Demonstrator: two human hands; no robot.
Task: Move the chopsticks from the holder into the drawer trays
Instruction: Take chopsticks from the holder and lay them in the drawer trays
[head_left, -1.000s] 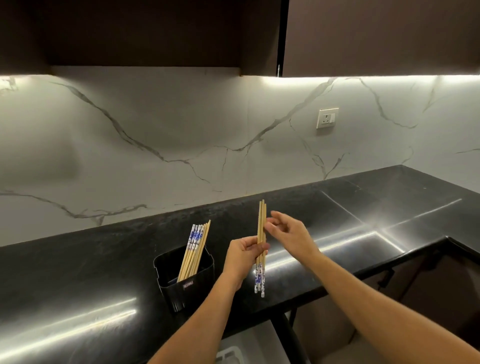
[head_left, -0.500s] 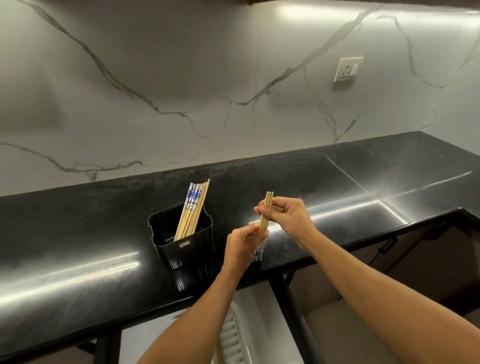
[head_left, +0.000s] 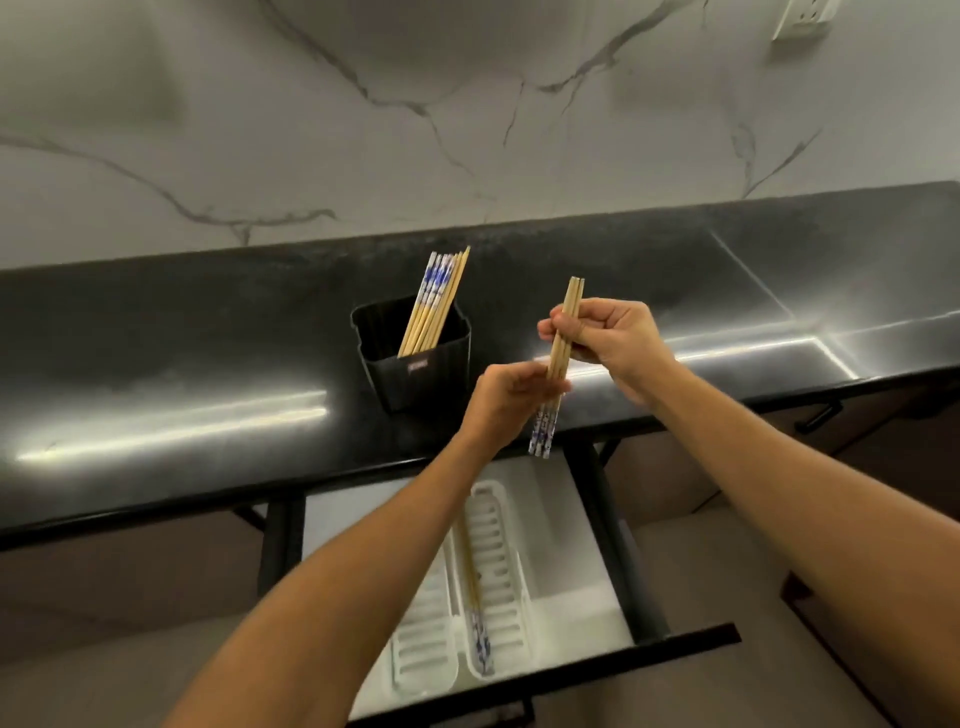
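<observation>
A black holder (head_left: 415, 364) stands on the black countertop with several bamboo chopsticks (head_left: 434, 301) leaning in it, blue-and-white ends up. To its right, above the counter's front edge, both hands hold a small bundle of chopsticks (head_left: 561, 345) nearly upright, patterned ends down. My right hand (head_left: 608, 338) grips the upper part; my left hand (head_left: 511, 397) pinches the lower part. Below, the open drawer holds two white slotted trays (head_left: 501, 566); chopsticks (head_left: 475, 597) lie in the right one, partly hidden by my left forearm.
The black countertop (head_left: 182, 374) runs the whole width in front of a marble wall with a socket (head_left: 800, 18) at top right. The drawer's black front (head_left: 675, 644) sticks out toward me. Cabinet fronts lie either side below the counter.
The view has tilted down, bringing the open drawer and trays into sight. My right hand has closed on the top of the bundle, which my left hand held alone a second ago.
</observation>
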